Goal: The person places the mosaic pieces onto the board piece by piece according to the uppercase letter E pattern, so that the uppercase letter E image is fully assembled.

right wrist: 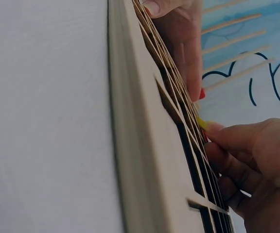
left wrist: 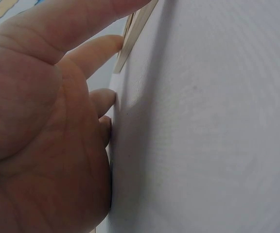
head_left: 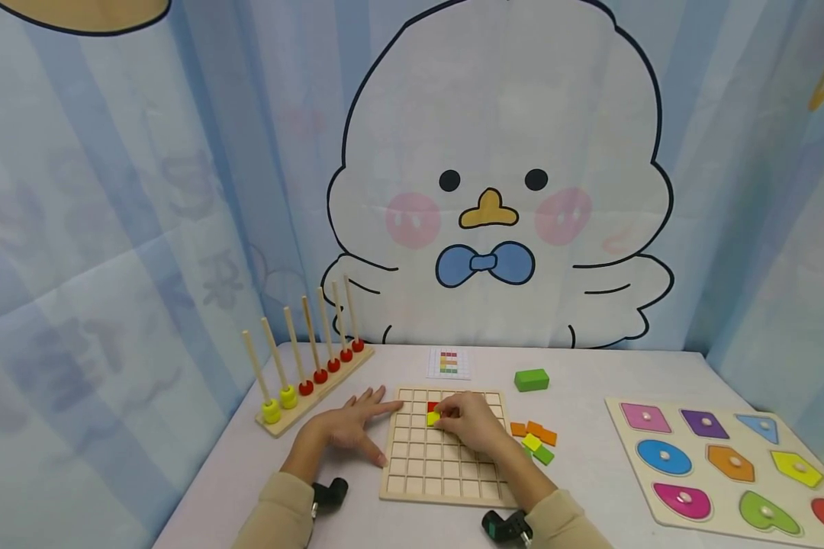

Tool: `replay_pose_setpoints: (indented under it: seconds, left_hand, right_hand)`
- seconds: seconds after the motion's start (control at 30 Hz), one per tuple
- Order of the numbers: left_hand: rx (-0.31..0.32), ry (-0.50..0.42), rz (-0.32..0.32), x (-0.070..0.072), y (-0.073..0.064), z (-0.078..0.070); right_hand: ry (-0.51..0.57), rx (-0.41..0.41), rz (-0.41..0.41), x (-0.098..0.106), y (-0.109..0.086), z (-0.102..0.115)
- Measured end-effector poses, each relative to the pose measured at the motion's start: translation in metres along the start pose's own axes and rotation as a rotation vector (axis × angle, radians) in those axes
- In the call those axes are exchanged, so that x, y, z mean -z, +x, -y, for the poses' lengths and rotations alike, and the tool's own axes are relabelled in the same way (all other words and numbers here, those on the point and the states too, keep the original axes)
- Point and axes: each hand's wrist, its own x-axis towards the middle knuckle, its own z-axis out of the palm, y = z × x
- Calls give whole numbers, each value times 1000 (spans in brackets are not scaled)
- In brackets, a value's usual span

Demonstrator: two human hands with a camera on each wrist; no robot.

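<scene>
A wooden grid board (head_left: 422, 486) lies on the table before the person. Thumb and fingers of the right hand (head_left: 477, 421) pinch a yellow tile (head_left: 432, 418) over the board's upper part; the right wrist view also shows this yellow tile (right wrist: 201, 123) at the thumb tip. Just beyond it is a red tile (head_left: 433, 406), partly covered by the fingers. With fingers spread, the left hand (head_left: 346, 424) touches the board's left edge with index finger and thumb. In the left wrist view its palm (left wrist: 43, 131) is beside the table surface.
Right of the board lie several loose orange tiles (head_left: 518, 428), plus yellow and green ones. Behind them sits a green block (head_left: 532, 380). A pattern card (head_left: 448, 364) lies beyond the board. A bead rack (head_left: 316, 396) stands left, a shape puzzle (head_left: 717, 465) lies right.
</scene>
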Motion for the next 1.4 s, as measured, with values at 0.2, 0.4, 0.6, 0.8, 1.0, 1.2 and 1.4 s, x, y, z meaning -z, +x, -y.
replay_pose_setpoints:
  seconds: [0.2,0.4,0.6,0.8,1.0,1.2,1.4]
  left_hand:
    - [5,-7,1,0,0,0]
    - [5,-7,1,0,0,-1]
    - [10,-6,-3,0,-1,0]
    - [-4,5,-7,1,0,1]
    - [5,-7,-2,1,-1,1]
    - [5,-13,2,1,-1,1]
    - [5,-8,1,0,0,0]
  right_hand:
    - [-6,1,8,0,0,2]
    - [-21,-17,18,1,-2,6]
    - [-29,-27,33,1,0,8]
    - [-82,-10,25,0,1,10]
    - [-99,-19,28,-2,2,11]
    - [-87,-18,50,0,1,9]
    - [-91,25,14,10,0,9]
